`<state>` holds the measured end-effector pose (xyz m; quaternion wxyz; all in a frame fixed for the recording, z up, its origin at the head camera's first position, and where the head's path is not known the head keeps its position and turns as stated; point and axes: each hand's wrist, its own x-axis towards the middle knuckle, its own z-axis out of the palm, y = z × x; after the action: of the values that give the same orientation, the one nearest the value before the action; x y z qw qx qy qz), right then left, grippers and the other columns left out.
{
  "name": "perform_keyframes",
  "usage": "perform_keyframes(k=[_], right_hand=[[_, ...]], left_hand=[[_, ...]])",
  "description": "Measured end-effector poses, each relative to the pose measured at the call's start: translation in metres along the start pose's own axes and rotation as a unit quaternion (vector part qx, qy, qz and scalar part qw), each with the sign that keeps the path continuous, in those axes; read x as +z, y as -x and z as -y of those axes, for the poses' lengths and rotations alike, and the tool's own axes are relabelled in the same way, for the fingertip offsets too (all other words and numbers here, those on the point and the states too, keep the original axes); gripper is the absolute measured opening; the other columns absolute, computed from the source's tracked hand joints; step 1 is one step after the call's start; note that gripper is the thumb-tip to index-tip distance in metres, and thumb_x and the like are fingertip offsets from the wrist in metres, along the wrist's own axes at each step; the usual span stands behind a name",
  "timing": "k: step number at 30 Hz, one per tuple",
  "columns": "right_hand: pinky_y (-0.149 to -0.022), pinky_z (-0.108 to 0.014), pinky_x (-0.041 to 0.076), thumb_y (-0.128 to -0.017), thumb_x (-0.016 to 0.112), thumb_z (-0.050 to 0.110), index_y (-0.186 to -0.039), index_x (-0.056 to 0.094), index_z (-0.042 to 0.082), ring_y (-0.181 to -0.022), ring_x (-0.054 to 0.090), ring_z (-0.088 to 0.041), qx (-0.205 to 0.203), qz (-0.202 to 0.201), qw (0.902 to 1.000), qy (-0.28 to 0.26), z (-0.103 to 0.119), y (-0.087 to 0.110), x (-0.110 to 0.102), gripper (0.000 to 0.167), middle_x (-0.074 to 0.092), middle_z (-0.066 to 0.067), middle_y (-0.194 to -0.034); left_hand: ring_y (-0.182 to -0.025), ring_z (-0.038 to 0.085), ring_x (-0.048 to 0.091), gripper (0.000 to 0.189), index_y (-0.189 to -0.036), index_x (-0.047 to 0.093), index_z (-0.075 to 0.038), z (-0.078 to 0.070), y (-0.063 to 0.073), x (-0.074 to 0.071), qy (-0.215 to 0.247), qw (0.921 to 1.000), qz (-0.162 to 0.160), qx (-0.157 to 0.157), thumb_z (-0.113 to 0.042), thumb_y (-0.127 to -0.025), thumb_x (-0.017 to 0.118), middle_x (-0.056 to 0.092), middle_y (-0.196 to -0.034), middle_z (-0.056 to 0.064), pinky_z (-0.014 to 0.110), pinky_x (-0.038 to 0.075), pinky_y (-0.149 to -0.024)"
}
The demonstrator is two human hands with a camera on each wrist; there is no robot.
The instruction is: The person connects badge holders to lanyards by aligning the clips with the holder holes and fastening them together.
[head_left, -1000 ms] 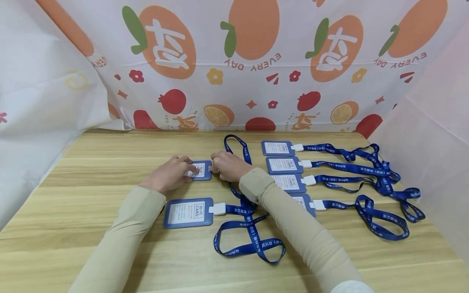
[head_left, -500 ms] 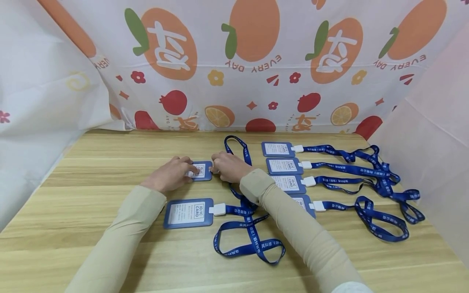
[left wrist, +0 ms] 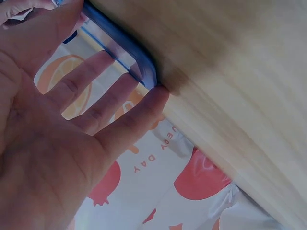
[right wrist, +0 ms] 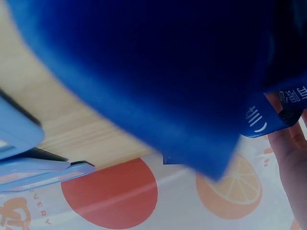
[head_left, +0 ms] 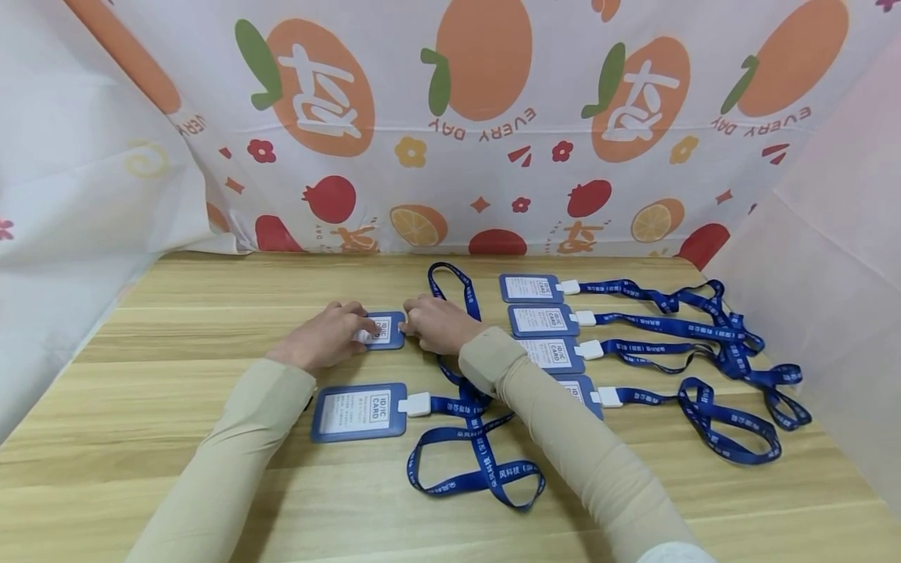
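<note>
Flat on the table, a blue ID card holder (head_left: pixel 396 331) lies between both hands. My left hand (head_left: pixel 325 335) holds its left end, thumb and fingers at the edges; the left wrist view shows straight fingertips along the holder's rim (left wrist: pixel 129 50). At the holder's right end, my right hand (head_left: pixel 439 324) pinches the end of a blue lanyard (head_left: pixel 456 274); the fingers cover the joint there. In the right wrist view the blurred lanyard (right wrist: pixel 134 62) hides most of that hand (right wrist: pixel 292 158). Nearer me lies another card holder (head_left: pixel 359 412) with a white clip (head_left: pixel 414 404).
To the right, several card holders (head_left: pixel 539 320) with white clips lie in a column, their blue lanyards (head_left: pixel 662 322) trailing right and overlapping. A looped lanyard (head_left: pixel 486 461) lies in front of the right forearm. A fruit-print cloth (head_left: pixel 464 180) hangs behind the wooden table (head_left: pixel 338 500).
</note>
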<state>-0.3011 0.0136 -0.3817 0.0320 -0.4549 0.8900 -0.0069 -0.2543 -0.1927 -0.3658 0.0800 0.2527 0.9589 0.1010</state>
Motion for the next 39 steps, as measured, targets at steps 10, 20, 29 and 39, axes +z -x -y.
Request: perform_keyframes(k=[10, 20, 29, 39], right_hand=[[-0.077, -0.021, 0.048, -0.102, 0.063, 0.018, -0.119, 0.076, 0.007, -0.087, 0.057, -0.015, 0.017, -0.001, 0.9998, -0.014, -0.0001, 0.0021, -0.0035, 0.024, 0.067, -0.004, -0.103], [-0.091, -0.021, 0.051, -0.097, 0.07, 0.009, -0.123, 0.072, 0.011, -0.106, 0.066, -0.016, 0.036, -0.003, 0.9975, -0.061, -0.0007, 0.0007, -0.0073, 0.026, 0.072, -0.005, -0.114], [-0.099, -0.025, 0.048, -0.097, 0.07, 0.008, -0.123, 0.074, 0.013, -0.112, 0.064, -0.017, 0.041, -0.002, 0.9974, -0.059, 0.0006, -0.002, -0.005, 0.027, 0.071, -0.005, -0.121], [-0.099, -0.025, 0.048, -0.097, 0.069, 0.009, -0.124, 0.074, 0.013, -0.11, 0.064, -0.017, 0.044, -0.004, 0.9973, -0.058, -0.0006, 0.0001, -0.0042, 0.027, 0.071, -0.006, -0.121]], left_hand=[[-0.113, 0.044, 0.053, 0.029, -0.117, 0.076, -0.005, -0.0008, -0.0005, -0.0007, -0.005, 1.0, -0.002, 0.005, -0.001, -0.088, 0.077, 0.06, -0.126, 0.025, 0.056, 0.047, -0.099], [-0.112, 0.042, 0.052, 0.03, -0.119, 0.072, -0.005, 0.0, -0.0007, -0.0035, -0.002, 1.0, -0.006, 0.002, 0.0, -0.089, 0.076, 0.059, -0.124, 0.024, 0.057, 0.047, -0.099], [-0.113, 0.043, 0.052, 0.034, -0.122, 0.071, -0.006, -0.0011, -0.0014, -0.0052, -0.008, 0.9997, 0.01, -0.019, -0.003, -0.089, 0.076, 0.058, -0.127, 0.025, 0.06, 0.045, -0.099], [-0.113, 0.042, 0.051, 0.035, -0.123, 0.071, -0.006, -0.0012, -0.0042, -0.0047, -0.002, 0.9996, 0.017, -0.023, -0.003, -0.089, 0.077, 0.058, -0.128, 0.025, 0.058, 0.046, -0.099]])
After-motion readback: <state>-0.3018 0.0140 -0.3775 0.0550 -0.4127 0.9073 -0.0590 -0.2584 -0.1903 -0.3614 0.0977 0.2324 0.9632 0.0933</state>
